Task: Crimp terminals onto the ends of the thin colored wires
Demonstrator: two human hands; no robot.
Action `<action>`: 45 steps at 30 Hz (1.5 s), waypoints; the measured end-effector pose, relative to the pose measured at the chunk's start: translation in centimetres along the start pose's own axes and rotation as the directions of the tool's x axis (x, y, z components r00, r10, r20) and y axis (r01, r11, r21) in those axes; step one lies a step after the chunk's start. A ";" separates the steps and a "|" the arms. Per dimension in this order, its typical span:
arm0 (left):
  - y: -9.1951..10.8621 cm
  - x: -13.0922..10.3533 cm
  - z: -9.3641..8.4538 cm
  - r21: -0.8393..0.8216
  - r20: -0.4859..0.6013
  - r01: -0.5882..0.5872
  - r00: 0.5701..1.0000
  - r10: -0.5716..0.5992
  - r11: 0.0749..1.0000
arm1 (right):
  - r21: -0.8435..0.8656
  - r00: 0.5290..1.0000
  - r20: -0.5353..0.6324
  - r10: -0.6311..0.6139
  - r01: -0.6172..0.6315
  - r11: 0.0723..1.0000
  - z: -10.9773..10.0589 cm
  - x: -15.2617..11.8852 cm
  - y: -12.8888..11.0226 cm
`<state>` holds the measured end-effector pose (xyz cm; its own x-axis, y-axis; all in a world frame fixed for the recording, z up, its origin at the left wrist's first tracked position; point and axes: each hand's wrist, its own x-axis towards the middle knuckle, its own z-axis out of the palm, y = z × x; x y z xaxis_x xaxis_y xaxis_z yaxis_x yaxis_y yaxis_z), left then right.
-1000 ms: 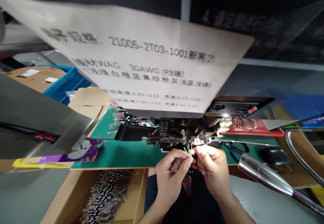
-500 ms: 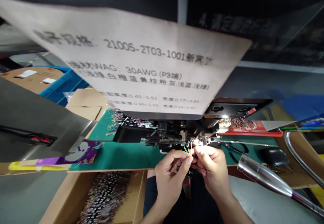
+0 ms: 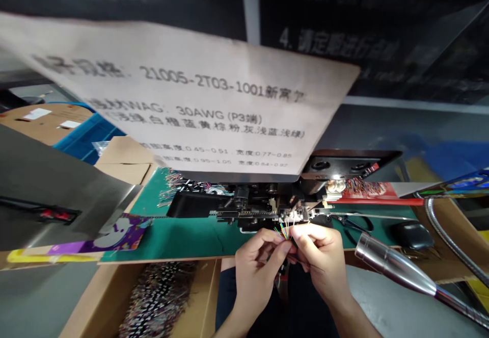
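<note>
Between my two hands is a small fan of thin coloured wires (image 3: 284,232), yellow, green, blue and pale ones among them. My left hand (image 3: 257,266) is closed, thumb and index finger pinching the wires. My right hand (image 3: 321,254) is closed too, its fingertips pinching at the right side of the same bunch. The wire ends point up toward the lit head of a crimping machine (image 3: 300,211), just beyond my fingertips. Whether any wire touches the machine, I cannot tell. The lower part of the bunch is hidden behind my fingers.
A cardboard box (image 3: 206,297) below the green mat (image 3: 183,238) holds many wire bundles (image 3: 156,297). Scissors (image 3: 357,222), a black computer mouse (image 3: 412,234) and a metal gooseneck lamp (image 3: 395,266) are at the right. A paper label (image 3: 198,93) hangs in front of the machine.
The view has shifted slightly, so the label and machine appear further left and a little lower. Both hands keep pinching the wires near the machine head; my right hand has moved slightly.
</note>
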<state>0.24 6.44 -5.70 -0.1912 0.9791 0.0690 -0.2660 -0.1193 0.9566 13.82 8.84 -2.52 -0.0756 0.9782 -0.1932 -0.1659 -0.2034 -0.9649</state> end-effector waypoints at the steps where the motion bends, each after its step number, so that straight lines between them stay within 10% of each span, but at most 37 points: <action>1: -0.1 0.0 0.0 -0.004 -0.001 0.005 1.000 -0.005 1.000 | 0.019 1.000 0.003 0.010 -0.010 1.000 0.0 0.1 0.2; 32: 0.1 0.0 0.1 0.074 -0.020 -0.007 1.000 0.009 0.997 | -0.077 1.000 -0.003 -0.024 0.024 0.997 -0.1 -0.2 0.0; 45: -0.5 -0.3 0.0 0.142 -0.075 -0.077 0.993 0.088 0.987 | 0.135 0.997 0.048 0.056 -0.062 0.989 -0.3 0.6 1.0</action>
<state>0.44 6.18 -6.24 -0.2845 0.9496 0.1318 -0.1134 -0.1698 0.9789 13.86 9.22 -3.65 -0.1323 0.9621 -0.2385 -0.2924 -0.2678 -0.9180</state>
